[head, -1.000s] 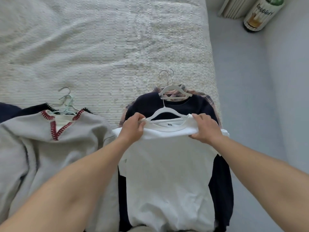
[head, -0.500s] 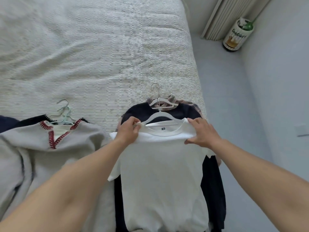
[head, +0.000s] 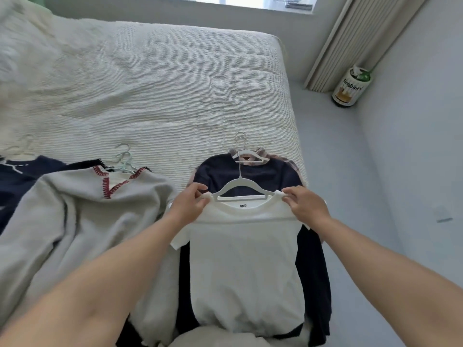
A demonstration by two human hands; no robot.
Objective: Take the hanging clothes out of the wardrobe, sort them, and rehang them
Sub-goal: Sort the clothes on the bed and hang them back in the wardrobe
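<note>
A white t-shirt (head: 246,266) on a white hanger (head: 240,189) lies on top of a dark navy top (head: 248,171) at the bed's right edge. My left hand (head: 190,205) pinches the shirt's left shoulder. Its right shoulder is pinched by my right hand (head: 304,205). Under the navy top a plaid garment (head: 292,163) on its own hanger (head: 246,156) peeks out. To the left lies a grey sweater with red stitching (head: 82,211) on a pale hanger (head: 124,162), partly over another navy garment (head: 15,176).
The bed (head: 150,96) with its ribbed cream cover stretches away ahead. Grey floor (head: 333,171) runs along its right side. A can-shaped container (head: 349,87) stands in the corner by a pleated curtain (head: 350,38). A window sill is at the top.
The camera has tilted up, showing more of the bed, the window and the corner. Both hands have shifted to pinch the white t-shirt's shoulders at the hanger's ends.
</note>
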